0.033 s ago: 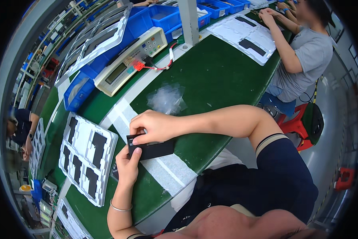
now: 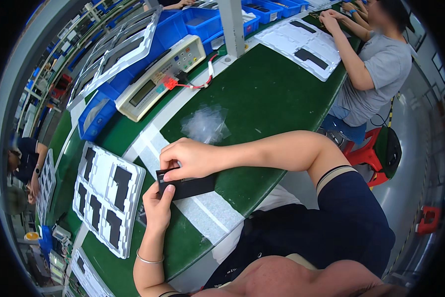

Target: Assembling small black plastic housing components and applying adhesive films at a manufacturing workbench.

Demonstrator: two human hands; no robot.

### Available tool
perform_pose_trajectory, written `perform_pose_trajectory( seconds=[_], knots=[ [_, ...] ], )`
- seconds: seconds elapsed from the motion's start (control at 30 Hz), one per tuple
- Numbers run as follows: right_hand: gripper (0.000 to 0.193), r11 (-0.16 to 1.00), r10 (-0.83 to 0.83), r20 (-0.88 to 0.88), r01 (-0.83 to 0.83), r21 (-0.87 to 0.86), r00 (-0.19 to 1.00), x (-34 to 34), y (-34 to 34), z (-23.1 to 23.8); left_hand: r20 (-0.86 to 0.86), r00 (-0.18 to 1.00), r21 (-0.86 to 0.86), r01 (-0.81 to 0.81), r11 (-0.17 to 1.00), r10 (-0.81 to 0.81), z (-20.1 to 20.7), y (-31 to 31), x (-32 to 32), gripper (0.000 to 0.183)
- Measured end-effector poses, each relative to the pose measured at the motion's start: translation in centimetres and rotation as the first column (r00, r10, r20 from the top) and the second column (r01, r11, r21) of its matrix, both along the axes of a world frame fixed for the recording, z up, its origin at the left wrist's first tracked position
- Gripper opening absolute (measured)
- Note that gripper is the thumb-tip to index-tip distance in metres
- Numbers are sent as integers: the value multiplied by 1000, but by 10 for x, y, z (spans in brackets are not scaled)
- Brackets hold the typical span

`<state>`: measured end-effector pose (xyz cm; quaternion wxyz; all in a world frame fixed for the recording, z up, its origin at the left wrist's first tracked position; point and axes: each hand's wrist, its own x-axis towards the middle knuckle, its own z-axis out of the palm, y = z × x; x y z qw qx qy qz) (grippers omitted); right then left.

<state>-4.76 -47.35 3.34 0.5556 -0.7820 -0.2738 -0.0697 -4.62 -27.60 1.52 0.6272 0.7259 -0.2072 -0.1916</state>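
Observation:
A flat black rectangular piece [image 2: 197, 188] is between my hands, over a pale strip on the green bench. My left hand [image 2: 157, 208] grips its left end, thumb on top. From above, my right hand [image 2: 190, 157] pinches the upper left edge between thumb and bent fingers, which partly hide it. Its exact kind cannot be made out. Beyond my right hand lies a loose pile of clear plastic films [image 2: 205, 126]. Left of my left hand, a white moulded tray [image 2: 105, 166] carries several black L-shaped pieces.
A cream bench meter [image 2: 185, 55] with red and black leads stands behind, beside blue bins [image 2: 96, 119]. A grey post [image 2: 231, 29] rises at the back. Another white tray [image 2: 274, 37] lies far right, near a seated person [image 2: 381, 64]. A red stool [image 2: 373, 153] stands right of the bench.
The whole view has shifted very slightly. Both hands keep the same hold on the black piece.

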Motion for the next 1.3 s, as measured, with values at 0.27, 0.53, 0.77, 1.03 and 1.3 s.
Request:
perform_pose_trajectory(
  seconds=[0.27,0.53,0.77,1.03,1.3],
  knots=[
    [15,974,-220,296,226,14,929,-9,18,-15,-58,998,-175,-28,984,18,-16,4,2,22],
    [14,954,-287,464,295,56,838,-9,15,-26,-168,986,-207,-26,978,-9,-19,-2,5,21],
    [23,996,-87,285,75,51,955,1,14,-22,-134,991,-204,-34,978,7,-22,7,4,22],
    [21,993,78,-31,-75,91,997,5,5,-12,-216,976,-195,-52,979,9,-21,3,6,23],
    [20,991,134,-31,-134,-6,990,10,-11,-9,-350,936,-270,-150,951,48,-7,-5,-2,21]
  ],
)
